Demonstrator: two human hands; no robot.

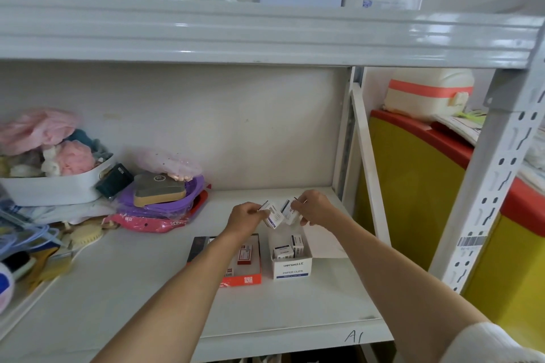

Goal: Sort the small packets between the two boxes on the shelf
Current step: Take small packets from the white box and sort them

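Cardboard all round, so I judge everything light, stiff-walled and easy to crush at the corners; best pinched across the short faces. Nearest me on the shelf (295, 312) sit two open boxes: an orange box (241, 277) on the left, partly under my left forearm, with one red packet (245, 255) showing, and a white paper-clip box (291, 267) just right of it holding at least two white packets (290, 247). Farther back, above the boxes, my left hand (246, 216) has its grip closed on one white-and-blue packet (272, 215), and my right hand (314, 208) pinches a second packet (290, 211), the two nearly touching. That makes four white packets in view, one red.
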